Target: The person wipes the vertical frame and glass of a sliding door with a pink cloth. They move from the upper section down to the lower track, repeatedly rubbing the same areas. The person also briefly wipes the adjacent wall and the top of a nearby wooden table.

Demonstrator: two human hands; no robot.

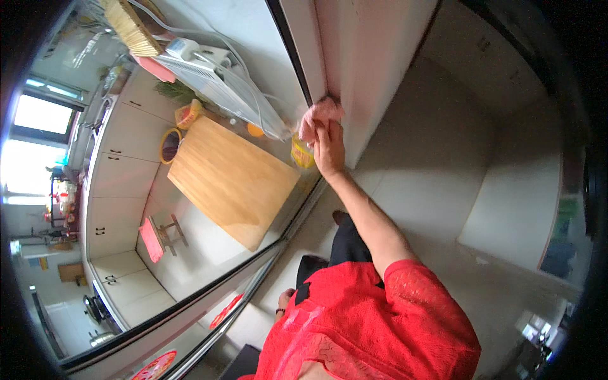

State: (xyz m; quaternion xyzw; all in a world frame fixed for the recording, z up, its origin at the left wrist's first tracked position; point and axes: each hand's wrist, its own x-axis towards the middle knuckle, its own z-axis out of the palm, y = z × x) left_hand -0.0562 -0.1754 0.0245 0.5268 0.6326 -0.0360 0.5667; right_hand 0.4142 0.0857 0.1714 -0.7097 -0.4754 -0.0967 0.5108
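My right hand (330, 149) is stretched out in front and grips a pink cloth (320, 116). The cloth is pressed against the edge of a glass sliding door, where the pane (237, 23) meets the light door frame (370, 52). Just left of my fingers, a yellow-labelled container (302, 153) shows behind the glass. My left hand (286, 299) hangs low beside my body, with a dark bracelet at its wrist; its fingers are mostly hidden.
Behind the glass are a wooden table top (232, 178), a stool with a pink cover (152, 240), white cabinets (118, 175) and a white appliance with cables (228, 85). The door's bottom track (304, 206) crosses the floor. A pale wall panel (517, 204) stands to the right.
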